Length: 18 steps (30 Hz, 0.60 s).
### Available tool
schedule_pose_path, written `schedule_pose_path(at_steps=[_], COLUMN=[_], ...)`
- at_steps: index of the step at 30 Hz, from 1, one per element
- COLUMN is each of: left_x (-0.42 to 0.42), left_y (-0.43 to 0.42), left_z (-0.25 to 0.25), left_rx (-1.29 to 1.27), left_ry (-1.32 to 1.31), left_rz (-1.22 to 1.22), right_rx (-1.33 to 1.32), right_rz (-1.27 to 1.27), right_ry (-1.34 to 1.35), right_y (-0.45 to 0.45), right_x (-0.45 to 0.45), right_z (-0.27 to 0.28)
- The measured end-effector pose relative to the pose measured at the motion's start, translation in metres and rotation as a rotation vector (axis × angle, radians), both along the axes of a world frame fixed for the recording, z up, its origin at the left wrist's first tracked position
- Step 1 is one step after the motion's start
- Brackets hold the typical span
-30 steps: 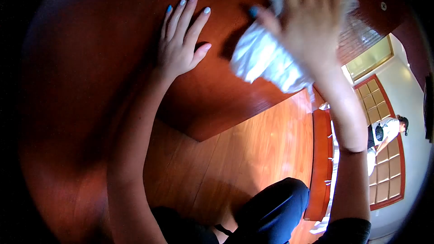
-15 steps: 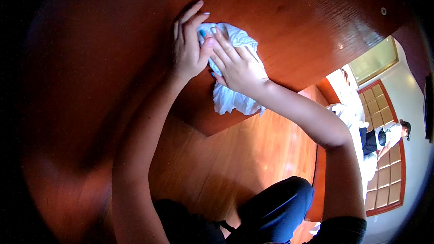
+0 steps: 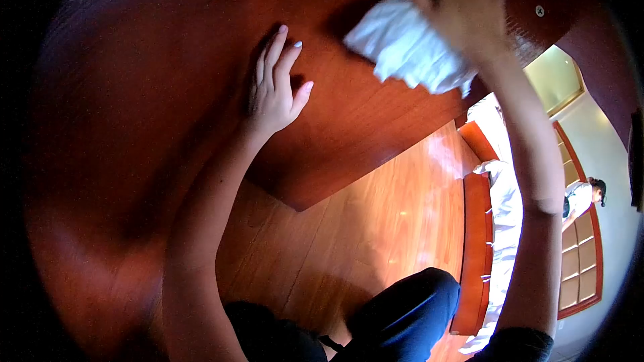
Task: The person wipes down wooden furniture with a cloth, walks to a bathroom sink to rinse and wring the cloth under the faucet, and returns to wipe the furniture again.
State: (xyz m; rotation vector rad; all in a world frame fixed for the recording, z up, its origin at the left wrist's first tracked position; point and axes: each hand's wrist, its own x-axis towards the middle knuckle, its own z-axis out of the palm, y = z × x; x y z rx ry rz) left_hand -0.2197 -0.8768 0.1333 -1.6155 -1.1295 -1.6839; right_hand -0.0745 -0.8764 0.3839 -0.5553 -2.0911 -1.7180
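Observation:
A white cloth [image 3: 410,47] hangs crumpled beneath my right hand [image 3: 463,7], pressed between it and the reddish-brown wooden panel [image 3: 355,121]. That hand is smeared by motion near the top of the view, and its fingertips are hard to make out. My left hand [image 3: 275,87] rests with its fingers spread against the wood, left of the cloth and apart from it. Nothing is in the left hand. Wet-looking streaks show on the panel beside my right wrist, near a small round screw head [image 3: 539,11].
Below the panel's lower edge lies a wooden floor [image 3: 396,208], with my bent knee [image 3: 429,295] in dark trousers over it. To the right stands a low wooden frame [image 3: 475,255] with white fabric [image 3: 503,241]. Another person [image 3: 581,196] in a cap is farther off.
My right hand has moved up and to the right across the panel, taking the cloth with it. It has come away from my left hand, which stays on the wood.

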Motion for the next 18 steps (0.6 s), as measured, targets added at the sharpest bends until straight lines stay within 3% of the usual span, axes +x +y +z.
schedule_pose_path(at_steps=[2, 7, 10, 11, 12, 14, 18], left_x=[0.001, -0.008, -0.01, -0.01, -0.01, -0.012, -0.014], left_y=[-0.002, 0.003, 0.006, 0.006, 0.006, 0.003, -0.009], left_z=[-0.005, -0.016, -0.017, -0.015, -0.016, -0.018, -0.022], left_rx=[-0.018, 0.003, 0.072, 0.112, 0.114, 0.121, 0.158], left_ry=[-0.001, 0.011, -0.067, -0.102, -0.122, -0.16, -0.183], left_rz=[0.002, -0.048, -0.123, -0.113, -0.107, -0.093, -0.102], right_rx=[0.133, 0.181, 0.14, -0.034, 0.0, -0.146, -0.178], right_rz=[-0.003, 0.003, -0.139, -0.018, 0.081, 0.118, 0.077], right_ry=[0.022, 0.137, 0.04, 0.022, -0.087, -0.092, -0.225], right_y=[0.007, 0.013, 0.01, 0.011, 0.024, 0.024, 0.021], right_x=[0.002, -0.016, -0.031, -0.035, -0.041, -0.045, -0.052], right_z=[0.021, -0.001, -0.037, -0.052, -0.067, -0.107, -0.152])
